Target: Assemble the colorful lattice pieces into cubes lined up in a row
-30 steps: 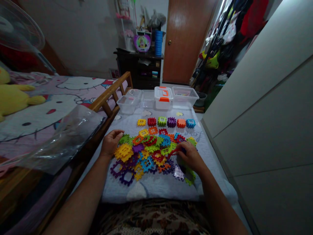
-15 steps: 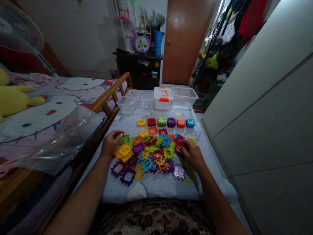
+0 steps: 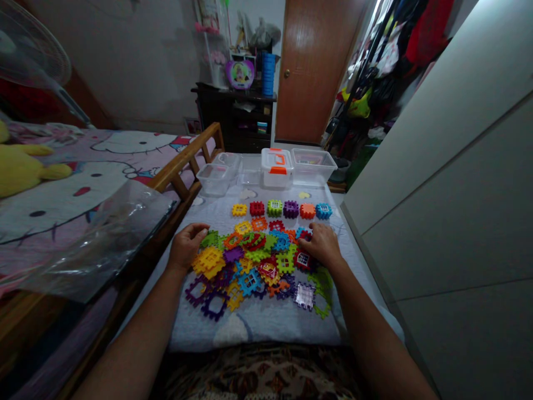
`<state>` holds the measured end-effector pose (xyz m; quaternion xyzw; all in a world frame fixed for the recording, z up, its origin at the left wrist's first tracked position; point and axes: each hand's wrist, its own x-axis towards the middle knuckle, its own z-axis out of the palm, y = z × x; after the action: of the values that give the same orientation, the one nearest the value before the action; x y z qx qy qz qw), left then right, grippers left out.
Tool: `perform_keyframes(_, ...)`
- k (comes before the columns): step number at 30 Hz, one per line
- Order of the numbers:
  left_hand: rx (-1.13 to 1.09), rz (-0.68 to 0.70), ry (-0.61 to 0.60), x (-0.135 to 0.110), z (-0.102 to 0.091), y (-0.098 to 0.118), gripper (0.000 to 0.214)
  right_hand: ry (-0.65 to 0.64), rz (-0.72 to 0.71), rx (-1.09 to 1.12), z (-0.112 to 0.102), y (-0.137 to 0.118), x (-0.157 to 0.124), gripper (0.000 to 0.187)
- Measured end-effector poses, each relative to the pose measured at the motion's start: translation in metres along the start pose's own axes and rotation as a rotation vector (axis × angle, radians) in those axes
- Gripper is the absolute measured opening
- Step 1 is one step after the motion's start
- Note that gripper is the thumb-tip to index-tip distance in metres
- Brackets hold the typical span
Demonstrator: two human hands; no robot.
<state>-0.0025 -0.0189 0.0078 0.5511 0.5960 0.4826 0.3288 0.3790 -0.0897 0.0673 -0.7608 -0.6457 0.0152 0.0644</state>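
Left hand (image 3: 186, 245): loosely curled, empty, resting at the tile pile's (image 3: 254, 258) left edge; unmoved.
Right hand (image 3: 322, 244): palm down, grip hidden; moved forward, uncovering red window tile (image 3: 303, 259).

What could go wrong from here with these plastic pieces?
The right hand lies close to the row of cubes; a sweep might knock them. The clear tile sits near the front edge of the cloth and could slip off. The pile is tangled, so pulling one tile may drag others.

Both my forearms reach forward, my left hand (image 3: 186, 246) resting loosely curled, my right hand (image 3: 323, 244) palm-down with fingers bent.
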Motion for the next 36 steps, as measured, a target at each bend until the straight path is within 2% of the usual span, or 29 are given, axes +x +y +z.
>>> perform_keyframes(4, -0.002, 0.000, 0.003, -0.001, 0.000, 0.002, 0.033, -0.029, 0.006, -0.062, 0.005, -0.007, 0.003, 0.035)
perform_keyframes(9, -0.001, 0.001, -0.004, -0.001, 0.000, 0.003, 0.032, -0.016, -0.015, -0.026, 0.009, -0.003, 0.008, 0.032)
perform_keyframes(13, -0.007, -0.001, -0.012, 0.001, 0.000, -0.003, 0.034, 0.068, -0.033, 0.150, 0.008, 0.003, 0.013, 0.037)
perform_keyframes(18, 0.004, 0.011, -0.027, 0.002, -0.002, -0.009, 0.034, 0.178, -0.153, 0.367, 0.005, 0.015, 0.015, 0.038)
perform_keyframes(23, 0.004, 0.008, -0.015, 0.001, -0.001, -0.006, 0.033, 0.158, -0.263, 0.351, -0.006, 0.021, -0.010, 0.033)
perform_keyframes(29, -0.018, 0.010, -0.032, 0.002, -0.001, -0.008, 0.034, 0.085, -0.345, 0.212, -0.006, 0.010, -0.052, 0.029)
perform_keyframes(33, -0.016, 0.015, -0.031, 0.003, -0.002, -0.011, 0.035, 0.077, -0.327, 0.137, 0.001, 0.006, -0.061, 0.029)
perform_keyframes(36, -0.007, 0.010, -0.031, 0.003, -0.001, -0.010, 0.035, 0.068, -0.315, 0.112, 0.005, 0.005, -0.061, 0.036)
